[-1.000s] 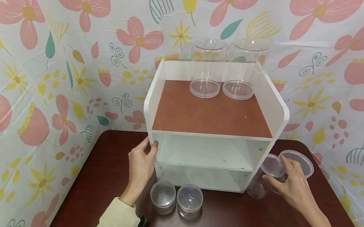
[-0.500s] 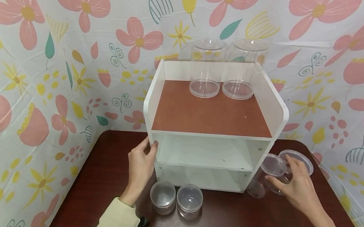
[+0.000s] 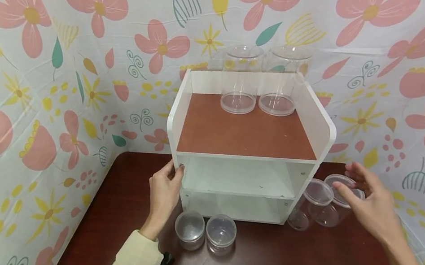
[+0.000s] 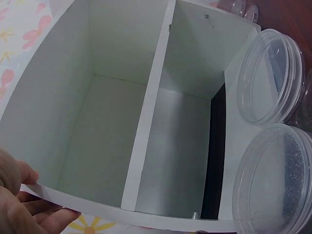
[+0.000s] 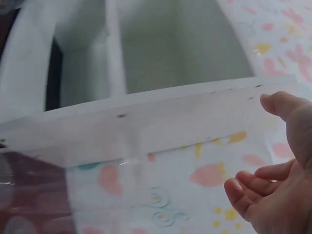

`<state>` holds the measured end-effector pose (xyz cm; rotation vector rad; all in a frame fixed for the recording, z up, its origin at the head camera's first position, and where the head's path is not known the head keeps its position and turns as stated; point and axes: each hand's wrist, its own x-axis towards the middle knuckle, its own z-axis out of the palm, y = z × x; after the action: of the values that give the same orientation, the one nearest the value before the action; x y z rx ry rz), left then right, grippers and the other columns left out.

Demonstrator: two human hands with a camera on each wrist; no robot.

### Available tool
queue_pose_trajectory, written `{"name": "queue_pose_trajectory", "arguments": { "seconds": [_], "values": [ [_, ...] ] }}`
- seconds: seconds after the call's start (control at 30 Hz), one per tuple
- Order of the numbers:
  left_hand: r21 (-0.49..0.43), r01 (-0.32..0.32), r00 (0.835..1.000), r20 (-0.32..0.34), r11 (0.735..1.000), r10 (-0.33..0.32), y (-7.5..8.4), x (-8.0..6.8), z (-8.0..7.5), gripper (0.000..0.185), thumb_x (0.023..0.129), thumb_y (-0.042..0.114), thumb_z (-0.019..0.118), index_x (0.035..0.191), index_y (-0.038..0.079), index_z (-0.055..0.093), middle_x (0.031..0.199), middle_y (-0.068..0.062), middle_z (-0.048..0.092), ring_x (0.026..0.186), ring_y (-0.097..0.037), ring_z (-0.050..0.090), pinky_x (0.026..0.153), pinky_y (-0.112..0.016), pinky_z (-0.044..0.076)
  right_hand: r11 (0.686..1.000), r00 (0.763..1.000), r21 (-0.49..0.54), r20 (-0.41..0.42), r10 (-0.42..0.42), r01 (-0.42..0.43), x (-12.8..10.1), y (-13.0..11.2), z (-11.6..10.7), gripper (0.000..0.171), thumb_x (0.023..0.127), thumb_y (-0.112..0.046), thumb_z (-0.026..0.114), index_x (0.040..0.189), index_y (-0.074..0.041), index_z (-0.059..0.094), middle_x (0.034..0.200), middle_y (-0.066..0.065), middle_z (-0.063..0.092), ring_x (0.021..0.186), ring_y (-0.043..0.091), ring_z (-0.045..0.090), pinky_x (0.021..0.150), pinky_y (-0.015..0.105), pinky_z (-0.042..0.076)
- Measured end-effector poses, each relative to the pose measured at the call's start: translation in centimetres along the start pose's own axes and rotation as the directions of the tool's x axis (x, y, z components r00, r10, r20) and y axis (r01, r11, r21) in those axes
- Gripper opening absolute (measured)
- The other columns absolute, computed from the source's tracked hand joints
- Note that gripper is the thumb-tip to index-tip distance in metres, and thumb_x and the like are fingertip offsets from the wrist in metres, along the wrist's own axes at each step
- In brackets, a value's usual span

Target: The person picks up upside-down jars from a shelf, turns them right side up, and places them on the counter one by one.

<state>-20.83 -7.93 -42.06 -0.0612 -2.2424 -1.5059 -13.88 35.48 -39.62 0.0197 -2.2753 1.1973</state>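
A white shelf unit [image 3: 320, 128] with a brown top stands on the dark table. My left hand [image 3: 165, 189] holds its left side panel, thumb on the front edge; in the left wrist view the panel [image 4: 53, 126] passes between thumb and fingers [image 4: 46, 219]. My right hand [image 3: 363, 192] hovers open with spread fingers, over a clear lidded container [image 3: 338, 200] right of the shelf. Whether it touches the lid I cannot tell. Seen from the right wrist, my right hand [image 5: 273, 190] is empty beside the shelf's side panel [image 5: 146, 124].
Two tall clear jars [image 3: 236, 86] [image 3: 281, 86] stand at the back of the shelf top. Two small clear lidded jars [image 3: 190, 229] [image 3: 221, 233] sit in front of the shelf. More clear cups [image 3: 319, 201] [image 3: 298, 220] lie by its right foot. Floral cloth walls enclose the table.
My right hand has left the clear cups, moved right and a little up, and its fingers have spread. The left hand and the shelf have not moved.
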Motion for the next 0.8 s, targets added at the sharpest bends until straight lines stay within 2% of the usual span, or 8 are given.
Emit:
{"name": "queue_pose_trajectory", "arguments": {
  "seconds": [0.07, 0.23, 0.5, 0.67, 0.8],
  "values": [
    [0.001, 0.001, 1.0, -0.002, 1.0, -0.001, 0.1, 0.0, 0.0, 0.034, 0.1, 0.015, 0.069, 0.132, 0.006, 0.071, 0.11, -0.013, 0.076, 0.085, -0.018, 0.072, 0.065, -0.03, 0.052, 0.999, 1.0, 0.028, -0.005, 0.016, -0.015, 0.6, -0.9, -0.3, 0.067, 0.088, 0.009, 0.075, 0.149, 0.006, 0.048, 0.126, -0.017, 0.06, 0.104, -0.003, 0.06, 0.089, 0.008, 0.045],
    [0.0, 0.005, 1.0, -0.002, 1.0, -0.005, 0.2, 0.0, -0.1, 0.033, 0.1, 0.015, 0.068, 0.132, 0.006, 0.071, 0.112, -0.013, 0.076, 0.094, -0.019, 0.074, 0.071, -0.034, 0.056, 0.998, 0.999, 0.053, -0.023, 0.038, -0.036, 2.3, -3.2, -1.3, 0.058, 0.093, 0.004, 0.072, 0.148, 0.003, 0.051, 0.126, -0.013, 0.063, 0.108, 0.0, 0.061, 0.088, 0.009, 0.046],
    [0.011, 0.001, 1.0, 0.003, 1.0, -0.001, 0.1, 0.1, 0.0, 0.034, 0.099, 0.015, 0.069, 0.132, 0.007, 0.071, 0.111, -0.013, 0.076, 0.092, -0.019, 0.074, 0.069, -0.034, 0.055, 0.991, 0.996, 0.121, -0.065, 0.055, -0.047, 4.7, -7.1, -3.0, 0.054, 0.096, 0.001, 0.068, 0.148, -0.003, 0.054, 0.125, -0.008, 0.066, 0.104, 0.003, 0.065, 0.086, 0.008, 0.047],
    [0.019, 0.0, 1.0, -0.001, 1.0, 0.0, 0.1, 0.3, 0.0, 0.034, 0.099, 0.014, 0.069, 0.131, 0.005, 0.072, 0.11, -0.014, 0.076, 0.095, -0.021, 0.075, 0.073, -0.039, 0.059, 0.994, 0.991, 0.091, -0.116, 0.063, -0.052, 6.3, -9.5, -3.5, 0.05, 0.096, -0.007, 0.071, 0.145, -0.008, 0.059, 0.121, -0.007, 0.069, 0.106, 0.003, 0.065, 0.086, 0.008, 0.048],
    [0.019, 0.005, 1.0, 0.0, 1.0, -0.005, 0.1, 0.3, 0.0, 0.033, 0.099, 0.014, 0.069, 0.131, 0.005, 0.072, 0.11, -0.015, 0.076, 0.094, -0.022, 0.075, 0.074, -0.041, 0.06, 0.996, 0.992, 0.027, -0.099, 0.082, -0.079, 7.4, -11.1, -3.7, 0.052, 0.098, -0.016, 0.072, 0.147, -0.013, 0.058, 0.123, -0.011, 0.069, 0.109, -0.001, 0.064, 0.088, 0.006, 0.045]
  ]
}}
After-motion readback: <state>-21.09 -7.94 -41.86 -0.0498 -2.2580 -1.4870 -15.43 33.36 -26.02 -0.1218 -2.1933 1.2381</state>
